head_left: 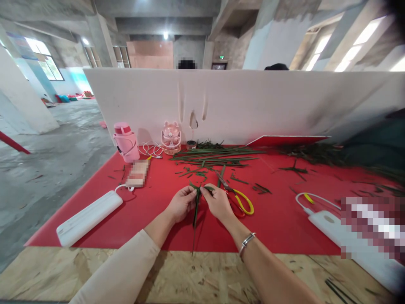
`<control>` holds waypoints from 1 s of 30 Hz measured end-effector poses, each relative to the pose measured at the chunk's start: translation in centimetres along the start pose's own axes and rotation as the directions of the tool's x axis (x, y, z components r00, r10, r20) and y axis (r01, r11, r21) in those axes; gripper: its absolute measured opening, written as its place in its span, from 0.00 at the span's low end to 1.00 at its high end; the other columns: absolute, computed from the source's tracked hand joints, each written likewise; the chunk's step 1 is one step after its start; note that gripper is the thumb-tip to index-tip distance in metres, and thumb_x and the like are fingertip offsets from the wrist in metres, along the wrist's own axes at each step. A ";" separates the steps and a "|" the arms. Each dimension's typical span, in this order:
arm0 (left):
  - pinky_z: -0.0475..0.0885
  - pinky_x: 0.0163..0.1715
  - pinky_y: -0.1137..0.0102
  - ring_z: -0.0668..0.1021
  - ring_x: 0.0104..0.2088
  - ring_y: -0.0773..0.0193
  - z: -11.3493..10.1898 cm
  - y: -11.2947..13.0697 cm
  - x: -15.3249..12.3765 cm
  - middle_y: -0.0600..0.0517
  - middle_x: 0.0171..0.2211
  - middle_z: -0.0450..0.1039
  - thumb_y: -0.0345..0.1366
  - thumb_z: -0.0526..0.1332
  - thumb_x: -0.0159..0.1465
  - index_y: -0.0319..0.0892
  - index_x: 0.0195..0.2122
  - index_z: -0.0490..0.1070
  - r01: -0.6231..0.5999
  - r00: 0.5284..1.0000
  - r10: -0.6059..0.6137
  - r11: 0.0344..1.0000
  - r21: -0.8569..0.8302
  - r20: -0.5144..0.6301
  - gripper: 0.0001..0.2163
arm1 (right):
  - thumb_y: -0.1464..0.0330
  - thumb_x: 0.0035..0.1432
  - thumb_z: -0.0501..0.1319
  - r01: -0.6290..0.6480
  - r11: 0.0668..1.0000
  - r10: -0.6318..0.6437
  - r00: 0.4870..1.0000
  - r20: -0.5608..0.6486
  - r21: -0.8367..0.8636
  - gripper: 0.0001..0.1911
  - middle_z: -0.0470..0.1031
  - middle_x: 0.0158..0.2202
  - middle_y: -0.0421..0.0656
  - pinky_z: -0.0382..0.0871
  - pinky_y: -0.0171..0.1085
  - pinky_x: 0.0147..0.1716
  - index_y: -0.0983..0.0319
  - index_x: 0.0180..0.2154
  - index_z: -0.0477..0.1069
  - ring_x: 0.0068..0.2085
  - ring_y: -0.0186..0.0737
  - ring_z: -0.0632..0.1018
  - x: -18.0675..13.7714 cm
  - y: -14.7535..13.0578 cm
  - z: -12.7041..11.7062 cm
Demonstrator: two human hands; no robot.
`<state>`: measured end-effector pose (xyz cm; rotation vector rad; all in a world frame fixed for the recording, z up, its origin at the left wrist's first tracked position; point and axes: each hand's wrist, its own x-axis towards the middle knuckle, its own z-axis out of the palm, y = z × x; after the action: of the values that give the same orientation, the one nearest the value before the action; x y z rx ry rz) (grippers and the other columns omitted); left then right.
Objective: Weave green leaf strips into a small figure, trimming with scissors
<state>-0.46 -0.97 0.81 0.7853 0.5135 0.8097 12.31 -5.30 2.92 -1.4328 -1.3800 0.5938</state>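
Observation:
My left hand (pixel 183 203) and my right hand (pixel 217 202) meet near the middle of the red table covering. Between their fingertips they pinch dark green leaf strips (pixel 196 207), which cross at the top and hang down in a thin tail toward me. Both hands are closed on them. How the strips are joined is too small to make out. Just right of my right hand lies a pair of scissors (pixel 243 203) with yellow handles, its blades pointing up and left. Beyond my hands, long green strips (pixel 218 156) lie in a pile, with short cut pieces (pixel 198 172) nearer.
At the left stand a pink bottle (pixel 126 143) and a clear pink bottle (pixel 171 138), by a white power bank (pixel 90 217). Another white device (pixel 329 228) lies right. A white board (pixel 228 105) closes off the far side. A dark blurred sleeve (pixel 376 139) shows at far right.

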 end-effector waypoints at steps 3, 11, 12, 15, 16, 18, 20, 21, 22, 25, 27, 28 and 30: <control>0.62 0.23 0.80 0.66 0.21 0.77 0.0 -0.3 0.1 0.58 0.21 0.64 0.38 0.69 0.46 0.37 0.25 0.66 -0.030 0.999 0.031 0.999 0.042 -0.012 0.14 | 0.60 0.52 0.56 -0.080 0.989 0.075 0.996 0.041 0.125 0.14 0.66 0.20 0.38 0.60 0.33 0.27 0.62 0.22 0.66 0.25 0.34 0.67 0.1 -0.1 0.0; 0.68 0.28 0.73 0.71 0.22 0.72 0.4 -0.2 0.0 0.53 0.21 0.71 0.39 0.69 0.45 0.36 0.25 0.70 -0.033 0.999 0.035 0.991 0.127 -0.016 0.12 | 0.52 0.41 0.63 -0.423 0.727 0.390 0.903 0.180 0.541 0.22 0.54 0.10 0.31 0.45 0.31 0.14 0.61 0.15 0.57 0.13 0.25 0.53 0.2 0.2 0.7; 0.68 0.29 0.72 0.72 0.23 0.70 0.4 -0.1 0.0 0.52 0.22 0.72 0.39 0.69 0.46 0.36 0.25 0.71 -0.064 0.997 0.069 0.983 0.174 -0.021 0.12 | 0.52 0.40 0.63 -0.440 0.693 0.403 0.893 0.199 0.571 0.22 0.54 0.11 0.31 0.45 0.31 0.14 0.61 0.16 0.58 0.13 0.25 0.53 0.1 0.2 0.9; 0.69 0.31 0.69 0.74 0.26 0.65 0.3 -0.1 0.0 0.50 0.24 0.74 0.40 0.66 0.49 0.37 0.29 0.75 -0.173 0.976 0.208 0.919 0.354 -0.062 0.11 | 0.53 0.39 0.65 -0.486 0.611 0.439 0.865 0.243 0.625 0.21 0.54 0.12 0.30 0.48 0.30 0.14 0.61 0.18 0.60 0.13 0.25 0.54 0.0 0.2 1.3; 0.70 0.33 0.69 0.74 0.27 0.64 0.3 -0.1 0.0 0.50 0.25 0.75 0.40 0.65 0.50 0.37 0.30 0.75 -0.206 0.965 0.255 0.888 0.412 -0.067 0.11 | 0.53 0.39 0.64 -0.491 0.603 0.447 0.861 0.243 0.629 0.21 0.54 0.12 0.30 0.49 0.30 0.14 0.61 0.19 0.60 0.13 0.25 0.54 -0.1 0.3 1.4; 0.69 0.35 0.69 0.75 0.30 0.62 0.3 -0.1 -0.1 0.50 0.27 0.76 0.39 0.63 0.52 0.39 0.33 0.76 -0.255 0.942 0.330 0.824 0.506 -0.063 0.11 | 0.53 0.41 0.63 -0.466 0.644 0.440 0.874 0.205 0.606 0.20 0.54 0.12 0.31 0.48 0.30 0.13 0.61 0.20 0.60 0.13 0.26 0.54 -0.2 0.4 1.6; 0.69 0.36 0.69 0.75 0.31 0.62 0.4 0.0 -0.2 0.51 0.28 0.76 0.37 0.61 0.53 0.40 0.33 0.77 -0.277 0.924 0.377 0.771 0.574 -0.061 0.09 | 0.53 0.44 0.61 -0.388 0.760 0.389 0.914 0.113 0.521 0.20 0.56 0.13 0.32 0.48 0.31 0.14 0.61 0.20 0.61 0.14 0.27 0.56 -0.3 0.5 1.5; 0.68 0.36 0.70 0.74 0.31 0.63 0.4 0.1 -0.3 0.51 0.27 0.76 0.36 0.61 0.54 0.41 0.32 0.77 -0.281 0.918 0.392 0.752 0.596 -0.062 0.08 | 0.53 0.46 0.60 -0.332 0.829 0.344 0.937 0.059 0.451 0.19 0.58 0.13 0.34 0.49 0.31 0.15 0.61 0.19 0.62 0.15 0.27 0.57 -0.4 0.4 1.5; 0.68 0.35 0.71 0.74 0.30 0.63 0.4 0.1 -0.3 0.52 0.27 0.76 0.35 0.61 0.53 0.41 0.31 0.77 -0.284 0.914 0.402 0.740 0.610 -0.062 0.07 | 0.54 0.49 0.59 -0.271 0.888 0.289 0.957 0.010 0.372 0.19 0.59 0.14 0.35 0.51 0.32 0.16 0.62 0.19 0.63 0.16 0.28 0.59 -0.5 0.3 1.4; 0.67 0.32 0.72 0.72 0.27 0.66 0.6 0.1 -0.4 0.53 0.23 0.73 0.36 0.62 0.52 0.40 0.28 0.77 -0.283 0.919 0.388 0.772 0.569 -0.070 0.06 | 0.56 0.52 0.58 -0.133 0.965 0.151 0.987 -0.061 0.227 0.18 0.63 0.16 0.38 0.55 0.33 0.19 0.62 0.20 0.65 0.19 0.31 0.63 -0.8 -0.4 1.1; 0.66 0.28 0.74 0.70 0.25 0.68 0.8 -0.1 -0.3 0.54 0.21 0.70 0.38 0.64 0.51 0.40 0.27 0.75 -0.256 0.937 0.331 0.870 0.422 -0.113 0.07 | 0.57 0.52 0.58 -0.079 0.963 0.095 0.994 -0.051 0.259 0.14 0.65 0.18 0.38 0.57 0.33 0.20 0.62 0.25 0.67 0.20 0.32 0.64 -1.0 -0.9 0.8; 0.66 0.27 0.74 0.69 0.24 0.69 0.8 -0.1 -0.2 0.55 0.21 0.69 0.39 0.65 0.50 0.39 0.26 0.74 -0.226 0.950 0.280 0.923 0.312 -0.139 0.08 | 0.57 0.52 0.58 -0.062 0.955 0.076 0.996 -0.039 0.290 0.14 0.65 0.19 0.38 0.58 0.33 0.20 0.62 0.29 0.68 0.20 0.32 0.64 -1.1 -1.1 0.8; 0.67 0.27 0.75 0.68 0.23 0.72 0.9 -0.1 -0.1 0.56 0.21 0.67 0.39 0.67 0.48 0.39 0.25 0.71 -0.145 0.974 0.157 0.986 0.081 -0.166 0.10 | 0.56 0.54 0.56 -0.041 0.933 0.054 0.998 -0.027 0.358 0.16 0.65 0.20 0.38 0.58 0.33 0.20 0.62 0.35 0.68 0.21 0.32 0.64 -1.3 -1.2 0.7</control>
<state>0.10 -1.50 1.30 0.8291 0.6441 1.0114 10.93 -6.49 3.37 -1.1775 -1.1405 0.8027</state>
